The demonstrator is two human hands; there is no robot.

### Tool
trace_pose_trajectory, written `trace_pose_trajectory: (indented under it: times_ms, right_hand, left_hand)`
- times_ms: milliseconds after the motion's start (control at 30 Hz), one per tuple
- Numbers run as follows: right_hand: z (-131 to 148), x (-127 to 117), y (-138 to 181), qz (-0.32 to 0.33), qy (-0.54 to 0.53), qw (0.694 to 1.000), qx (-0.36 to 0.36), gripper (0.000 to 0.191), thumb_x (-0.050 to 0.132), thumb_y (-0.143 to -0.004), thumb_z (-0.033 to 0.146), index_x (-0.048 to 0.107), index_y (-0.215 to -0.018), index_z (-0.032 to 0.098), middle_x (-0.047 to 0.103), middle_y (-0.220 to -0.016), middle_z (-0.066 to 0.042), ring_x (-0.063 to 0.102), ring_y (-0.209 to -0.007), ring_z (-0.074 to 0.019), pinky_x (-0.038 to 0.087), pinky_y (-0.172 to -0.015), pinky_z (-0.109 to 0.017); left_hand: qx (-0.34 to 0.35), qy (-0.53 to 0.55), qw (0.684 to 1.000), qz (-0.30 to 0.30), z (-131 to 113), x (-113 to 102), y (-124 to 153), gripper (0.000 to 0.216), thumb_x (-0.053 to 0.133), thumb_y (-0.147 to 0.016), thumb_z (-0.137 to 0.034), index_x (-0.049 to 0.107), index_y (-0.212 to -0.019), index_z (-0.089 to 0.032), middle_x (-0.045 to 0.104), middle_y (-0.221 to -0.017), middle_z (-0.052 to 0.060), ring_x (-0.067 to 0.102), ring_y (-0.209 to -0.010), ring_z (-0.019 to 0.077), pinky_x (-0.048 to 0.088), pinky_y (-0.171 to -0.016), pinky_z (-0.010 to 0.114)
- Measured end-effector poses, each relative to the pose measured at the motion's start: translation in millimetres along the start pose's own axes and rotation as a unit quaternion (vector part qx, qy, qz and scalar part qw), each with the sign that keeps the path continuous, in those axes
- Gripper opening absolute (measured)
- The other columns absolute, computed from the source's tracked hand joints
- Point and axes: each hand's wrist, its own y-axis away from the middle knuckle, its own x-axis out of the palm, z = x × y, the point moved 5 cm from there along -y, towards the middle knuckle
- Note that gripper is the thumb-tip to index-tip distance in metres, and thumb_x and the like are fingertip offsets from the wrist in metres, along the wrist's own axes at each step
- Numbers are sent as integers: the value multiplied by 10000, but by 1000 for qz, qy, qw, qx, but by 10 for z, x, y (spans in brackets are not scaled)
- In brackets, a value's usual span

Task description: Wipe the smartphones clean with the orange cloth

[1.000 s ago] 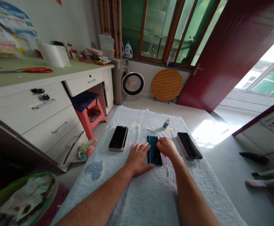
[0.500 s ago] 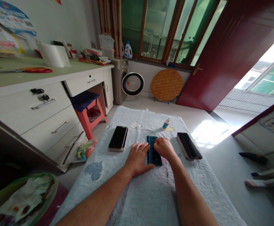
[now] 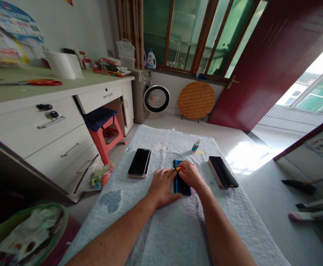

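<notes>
A dark blue phone (image 3: 182,187) lies on the cloth-covered table between my hands. My left hand (image 3: 162,186) rests flat with its fingers spread, its fingertips at the phone's left edge and its thumb near the lower end. Over the upper part of the phone, my right hand (image 3: 188,173) is closed, its fingertips pressed together near the left fingertips. A small orange bit shows at its fingers, too small to name. To the left lies another phone (image 3: 139,162), black-screened, on a pale object. On the right a dark phone (image 3: 223,171) rests on a pinkish one. Behind stands a small spray bottle (image 3: 195,145).
A pale blue patterned cloth (image 3: 175,236) covers the table. Left are a white desk (image 3: 67,129), a red stool (image 3: 106,142) and a bin (image 3: 64,229) with waste. A washing machine (image 3: 140,96) with its door open and a round wooden tabletop (image 3: 196,99) stand behind.
My right hand has shifted slightly left and up across the phone, closer to my left fingertips. My left hand, the phones and the bottle stay in place.
</notes>
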Motion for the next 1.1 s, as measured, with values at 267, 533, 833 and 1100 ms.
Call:
trace_pose_trajectory:
  times_ms: [267,533,833,1100]
  right_hand:
    - [-92,5,-5,-34,43,998,38,184,489,-789,124,667,-812,162,620,-825,-56,550,-854,-159,371,-804,-238]
    - [-147,-92,29,-26,102,987,120,174,490,-786,165,664,-778,176,643,-805,-51,559,-764,-157,354,-688,-250]
    - [-260,-128,64,-47,148,972,178,198,486,-822,183,684,-821,174,668,-869,-80,595,-816,-178,372,-694,-254]
    - [-384,-90,66,-56,136,974,170,217,473,-841,153,690,-843,154,646,-879,-87,565,-843,-180,368,-771,-258]
  left_hand:
    - [-3,-10,1000,1,-3,-2,-2,863,678,-685,-611,391,-1406,-232,452,-1444,75,367,-1307,348,161,-1133,547]
    - [-11,-8,1000,11,21,24,-4,842,668,-696,-608,389,-1407,-255,411,-1482,59,331,-1342,336,138,-1143,541]
    - [-6,-4,1000,4,21,32,-7,844,663,-697,-614,402,-1403,-233,413,-1481,70,330,-1342,338,147,-1142,541]
    - [-4,-1,1000,1,25,43,-5,837,668,-695,-605,411,-1400,-235,422,-1474,70,338,-1337,333,147,-1143,534]
